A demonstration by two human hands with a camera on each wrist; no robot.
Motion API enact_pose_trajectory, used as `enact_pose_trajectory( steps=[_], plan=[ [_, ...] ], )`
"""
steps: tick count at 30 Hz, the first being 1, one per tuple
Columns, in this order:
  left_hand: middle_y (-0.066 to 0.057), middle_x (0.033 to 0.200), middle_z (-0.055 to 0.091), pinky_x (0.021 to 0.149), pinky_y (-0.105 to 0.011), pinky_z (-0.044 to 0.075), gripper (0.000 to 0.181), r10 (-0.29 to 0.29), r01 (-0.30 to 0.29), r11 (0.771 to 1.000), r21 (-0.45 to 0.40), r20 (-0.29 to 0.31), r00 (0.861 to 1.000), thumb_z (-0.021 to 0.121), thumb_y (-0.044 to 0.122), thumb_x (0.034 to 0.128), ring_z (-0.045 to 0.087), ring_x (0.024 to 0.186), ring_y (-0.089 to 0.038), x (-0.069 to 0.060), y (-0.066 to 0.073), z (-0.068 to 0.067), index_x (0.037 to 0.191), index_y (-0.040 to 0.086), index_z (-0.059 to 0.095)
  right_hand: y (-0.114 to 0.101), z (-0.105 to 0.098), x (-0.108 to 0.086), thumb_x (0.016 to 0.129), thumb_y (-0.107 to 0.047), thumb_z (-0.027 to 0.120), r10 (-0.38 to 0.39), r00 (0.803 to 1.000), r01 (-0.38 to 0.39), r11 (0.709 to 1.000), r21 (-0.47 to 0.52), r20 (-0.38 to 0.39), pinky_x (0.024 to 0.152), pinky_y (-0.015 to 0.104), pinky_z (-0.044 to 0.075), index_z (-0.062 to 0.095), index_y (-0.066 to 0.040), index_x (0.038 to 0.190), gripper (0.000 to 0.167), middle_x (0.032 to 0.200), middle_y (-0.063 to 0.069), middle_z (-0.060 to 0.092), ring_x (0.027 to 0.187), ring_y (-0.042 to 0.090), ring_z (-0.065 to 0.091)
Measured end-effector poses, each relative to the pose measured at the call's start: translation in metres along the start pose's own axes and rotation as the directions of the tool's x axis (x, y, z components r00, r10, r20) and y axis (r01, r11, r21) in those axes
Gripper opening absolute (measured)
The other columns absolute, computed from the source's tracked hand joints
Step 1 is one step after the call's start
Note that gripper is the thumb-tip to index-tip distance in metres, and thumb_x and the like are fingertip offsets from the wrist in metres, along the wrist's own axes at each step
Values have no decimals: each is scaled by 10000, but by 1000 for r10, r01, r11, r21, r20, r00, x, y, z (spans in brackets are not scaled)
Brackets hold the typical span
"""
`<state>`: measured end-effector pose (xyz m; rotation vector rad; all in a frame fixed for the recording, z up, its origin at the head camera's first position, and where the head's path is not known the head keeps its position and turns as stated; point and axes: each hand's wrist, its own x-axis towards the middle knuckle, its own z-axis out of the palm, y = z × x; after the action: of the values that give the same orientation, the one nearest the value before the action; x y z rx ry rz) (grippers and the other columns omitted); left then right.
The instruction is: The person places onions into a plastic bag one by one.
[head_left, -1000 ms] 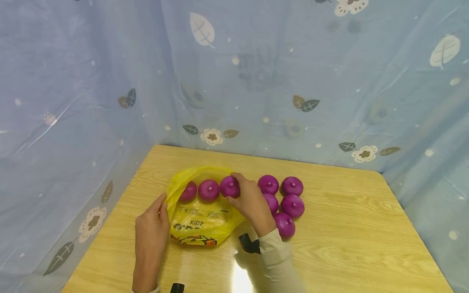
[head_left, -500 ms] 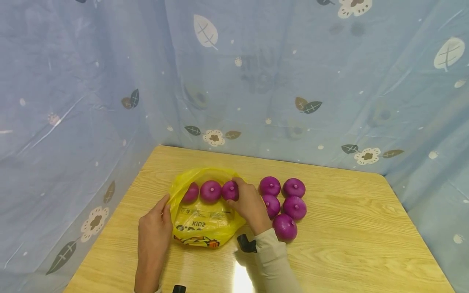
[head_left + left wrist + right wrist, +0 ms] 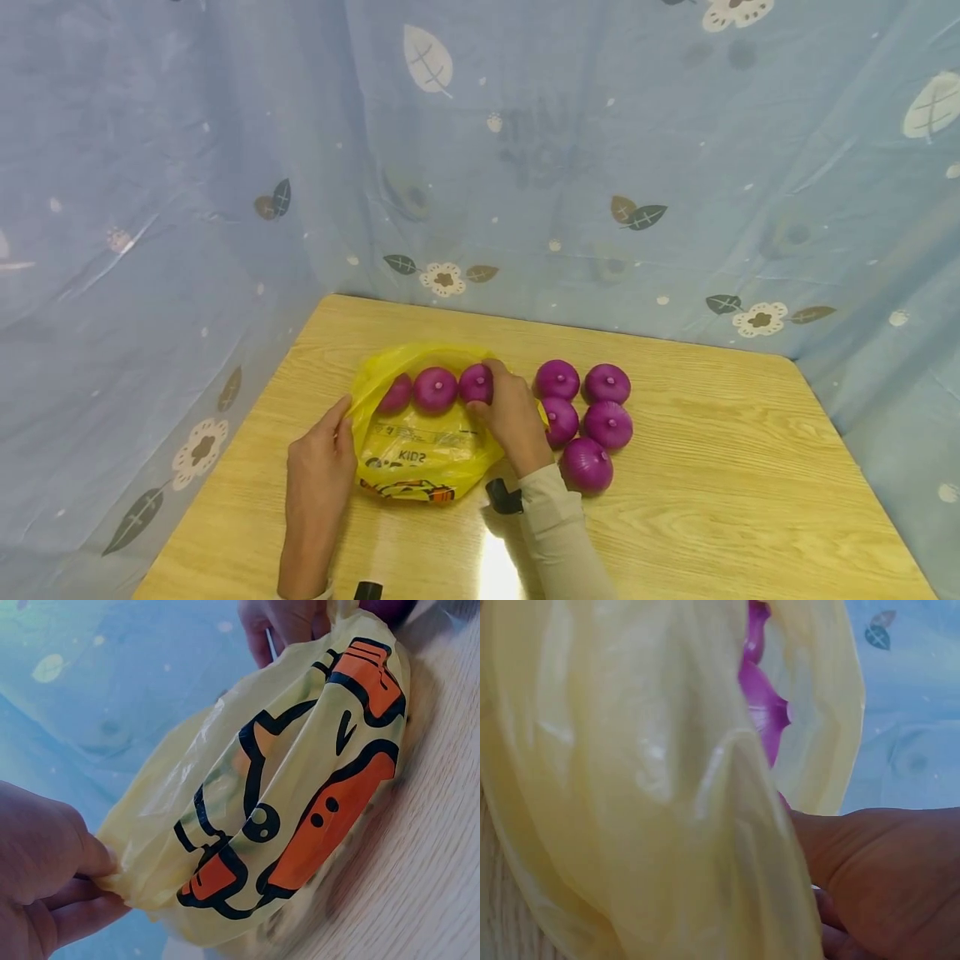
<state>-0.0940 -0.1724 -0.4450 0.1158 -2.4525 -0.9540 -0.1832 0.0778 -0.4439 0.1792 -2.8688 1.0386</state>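
A yellow plastic bag [image 3: 420, 454] lies mouth-up on the table, with dark lettering and an orange-and-black cartoon print. My left hand [image 3: 322, 458] pinches its left rim between thumb and fingers, also plain in the left wrist view. Inside the mouth sit a purple onion [image 3: 436, 390] and, left of it, another purple onion [image 3: 395, 394] partly covered by the film. At the right of the mouth, my right hand [image 3: 513, 417] holds a third purple onion [image 3: 475, 384] between thumb and fingers. In the right wrist view, the bag's film hides most of those fingers.
Several more purple onions [image 3: 608, 425] stand clustered on the wooden table [image 3: 720, 467], just right of my right hand. A blue patterned curtain [image 3: 525, 167] closes off the back and sides. A black piece [image 3: 502, 497] sits at my right wrist.
Everything in the head view has shifted slightly right. Both hands keep their holds, and the onion in my right hand has barely moved against the bag.
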Motion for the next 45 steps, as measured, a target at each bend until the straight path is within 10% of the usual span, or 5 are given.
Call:
enact_pose_trajectory(
  steps=[17, 33, 38, 45],
  plan=[
    [-280, 1207, 732, 739, -555, 630, 334, 7, -8, 1000, 8, 22, 1000, 616, 8, 1056, 752, 990, -435, -1, 6, 2, 1383, -30, 669, -4, -24, -10, 894, -239, 881, -8, 1000, 8, 1000, 11, 1, 1032, 501, 564, 506, -64, 1544, 771, 1288, 225, 722, 1146, 392, 712],
    [-296, 1198, 729, 550, -321, 534, 347, 12, -12, 1000, 9, 29, 1000, 623, -3, 1049, 690, 693, -265, -3, 4, 1, 1393, -38, 659, 18, -86, -41, 984, -322, 787, -30, 984, 42, 997, 61, -174, 530, 390, 490, 551, -66, 1520, 640, 673, 36, 480, 550, 267, 470],
    [-304, 1214, 718, 549, -333, 541, 348, 19, -19, 1000, 1, 25, 1000, 615, -1, 1054, 696, 704, -275, -3, 4, 0, 1397, -42, 653, 42, -97, -52, 997, -339, 769, -12, 979, 19, 999, 32, -201, 597, 456, 566, 565, -42, 1502, 620, 824, 132, 665, 605, 350, 582],
    [-301, 1211, 720, 607, -449, 604, 345, 23, -23, 1000, 2, 4, 1000, 617, -5, 1051, 753, 830, -362, -2, 7, -2, 1392, -42, 658, 68, -113, -69, 1013, -337, 744, 30, 983, -25, 999, 27, -184, 1031, 611, 536, 556, 3, 1489, 614, 1360, 263, 678, 1250, 455, 654]
  ],
)
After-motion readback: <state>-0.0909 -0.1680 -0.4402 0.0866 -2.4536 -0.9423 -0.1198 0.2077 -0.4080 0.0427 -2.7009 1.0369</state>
